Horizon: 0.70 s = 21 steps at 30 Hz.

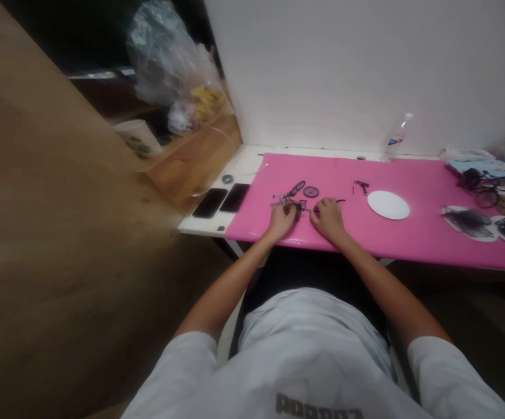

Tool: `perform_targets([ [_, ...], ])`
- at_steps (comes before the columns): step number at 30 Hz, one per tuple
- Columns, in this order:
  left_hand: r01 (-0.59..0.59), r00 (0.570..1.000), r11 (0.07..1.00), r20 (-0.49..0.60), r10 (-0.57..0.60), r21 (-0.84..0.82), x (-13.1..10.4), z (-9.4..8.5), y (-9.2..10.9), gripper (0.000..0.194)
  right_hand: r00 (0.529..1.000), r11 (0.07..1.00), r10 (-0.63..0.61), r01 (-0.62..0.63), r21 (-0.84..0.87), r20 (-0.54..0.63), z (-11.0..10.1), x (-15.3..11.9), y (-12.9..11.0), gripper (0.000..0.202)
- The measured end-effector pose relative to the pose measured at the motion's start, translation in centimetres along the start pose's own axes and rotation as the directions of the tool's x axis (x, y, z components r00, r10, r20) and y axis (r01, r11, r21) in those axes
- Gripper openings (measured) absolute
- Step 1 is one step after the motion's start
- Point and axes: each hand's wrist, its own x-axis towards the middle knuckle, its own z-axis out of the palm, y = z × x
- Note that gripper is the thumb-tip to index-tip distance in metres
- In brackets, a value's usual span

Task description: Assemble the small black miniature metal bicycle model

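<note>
Both hands are seen resting on the pink mat [409, 233] that covers most of the bench [200, 224]. The left hand [282, 221] is curled at the near end of a small dark bicycle model [290, 201], its fingers touching the frame; whether the frame is actually pinched cannot be told at this size. The right hand [328, 216] lies just beside it, fingers bent over a thin dark part [338, 201] that projects to the right; the grip cannot be made out. A loose wheel [310, 191] is noted just beyond the model, apart from both hands. A small dark tool [361, 185] lies farther right, then a white round plate [388, 205]. Two phones [222, 200] lie side by side on the bare white strip left of the mat. More dark parts on plates [470, 223] are seen well apart at the right end. A clear bottle [398, 137] stands against the wall.
</note>
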Motion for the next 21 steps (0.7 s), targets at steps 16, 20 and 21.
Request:
perform_targets([
  [16, 0.031, 0.994, 0.963, 0.108, -0.002, -0.269, 0.32, 0.37, -0.86, 0.026, 0.984, 0.97, -0.159, 0.139, 0.198, 0.084, -0.67, 0.2, -0.53, 0.028],
  [20, 0.021, 0.993, 0.951, 0.12, 0.017, -0.308, 0.31, 0.31, -0.57, 0.025, 0.98, 0.963, -0.182, 0.161, 0.216, 0.084, -0.64, 0.26, -0.47, 0.022],
  [21, 0.025, 0.992, 0.952, 0.126, 0.015, -0.306, 0.28, 0.28, -0.49, 0.026, 0.98, 0.963, -0.181, 0.16, 0.216, 0.085, -0.59, 0.29, -0.44, 0.021],
])
